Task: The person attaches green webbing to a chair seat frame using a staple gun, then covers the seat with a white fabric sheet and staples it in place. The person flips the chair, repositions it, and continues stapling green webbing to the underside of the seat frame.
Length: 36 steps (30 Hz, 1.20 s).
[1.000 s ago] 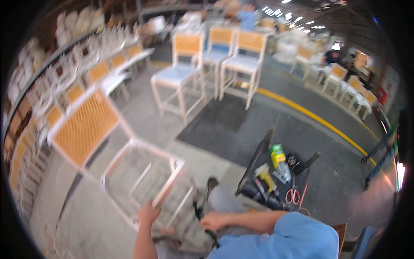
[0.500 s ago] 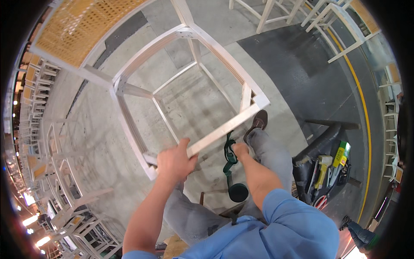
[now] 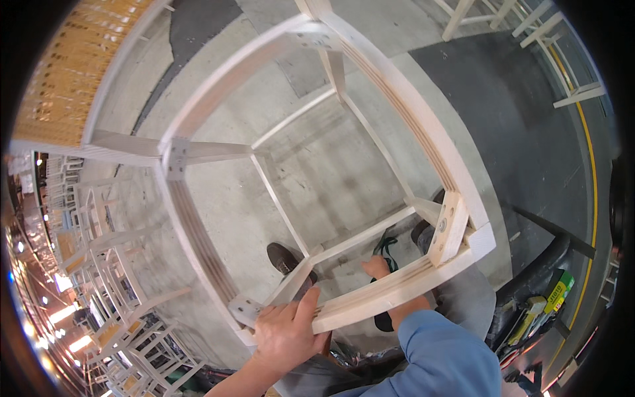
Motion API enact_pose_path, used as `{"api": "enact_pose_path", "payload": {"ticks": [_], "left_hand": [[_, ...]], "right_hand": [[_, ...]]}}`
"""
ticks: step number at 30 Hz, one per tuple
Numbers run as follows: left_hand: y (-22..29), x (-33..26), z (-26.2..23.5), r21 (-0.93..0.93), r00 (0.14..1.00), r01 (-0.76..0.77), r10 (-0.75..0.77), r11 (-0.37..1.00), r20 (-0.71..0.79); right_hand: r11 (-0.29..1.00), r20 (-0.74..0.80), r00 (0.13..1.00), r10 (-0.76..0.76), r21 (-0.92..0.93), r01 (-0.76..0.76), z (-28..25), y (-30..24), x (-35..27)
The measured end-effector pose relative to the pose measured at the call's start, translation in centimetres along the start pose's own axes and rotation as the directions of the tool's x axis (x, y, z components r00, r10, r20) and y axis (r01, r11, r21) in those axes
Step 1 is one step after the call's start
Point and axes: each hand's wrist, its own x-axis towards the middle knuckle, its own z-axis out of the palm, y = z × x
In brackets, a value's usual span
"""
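A pale wooden chair frame (image 3: pixel 390 291) with an open seat stands tilted close in front of me. Its back panel of yellow woven cane (image 3: pixel 79 66) rises at the upper left. My left hand (image 3: pixel 288 334) is wrapped round the near seat rail by the left corner, fingers over the top. Below that rail, seen through the gap above the lower stretcher, my right hand (image 3: pixel 377 267) is closed on a dark green strap (image 3: pixel 386 246). The rail hides part of my right forearm and most of the strap. Corner blocks (image 3: pixel 450 228) with screw holes brace the seat corners.
At the right, a black padded stand (image 3: pixel 539 264) carries a yellow-handled tool (image 3: pixel 527 321) and a green-yellow box (image 3: pixel 559 291). Several unfinished chairs (image 3: pixel 126 264) crowd the left; more chair legs (image 3: pixel 463 16) show at the far right. My shoe (image 3: pixel 283 258) is beside a chair leg.
The chair frame has come nearer and tilted, with my left hand still on its rail. My right hand and the strap are now behind the near rail, no longer in plain view.
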Motion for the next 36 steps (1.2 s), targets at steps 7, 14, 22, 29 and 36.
{"api": "enact_pose_path", "payload": {"ticks": [7, 14, 22, 29, 36], "left_hand": [[0.9, -1.8, 0.7, 0.069, 0.994, 0.099, -0.102, 0.993, 0.037], [1.2, -1.2, -1.3, -0.016, 0.980, 0.128, -0.124, 0.992, 0.157], [5.2, -4.8, -1.3, 0.024, 0.989, 0.099, -0.101, 0.995, 0.110], [7.3, -12.2, 3.5, -0.020, 0.986, 0.094, -0.090, 0.995, 0.139], [7.3, -17.7, 5.5, -0.086, 0.975, 0.047, -0.027, 0.995, 0.219]], "right_hand": [[0.899, 0.068, 0.951, -0.303, -0.312, 0.308, 3.4, -0.9, -8.3], [0.640, -0.090, 0.687, -0.721, -0.466, 0.611, -3.7, -3.7, -28.1], [0.395, -0.469, 0.237, -0.851, -0.271, 0.878, -4.3, 1.9, -43.6], [0.134, -0.564, 0.331, -0.757, 0.362, 0.922, -3.5, 2.2, -50.5], [0.008, -0.524, 0.244, -0.816, 0.413, 0.911, -4.7, 0.1, -53.5]]}}
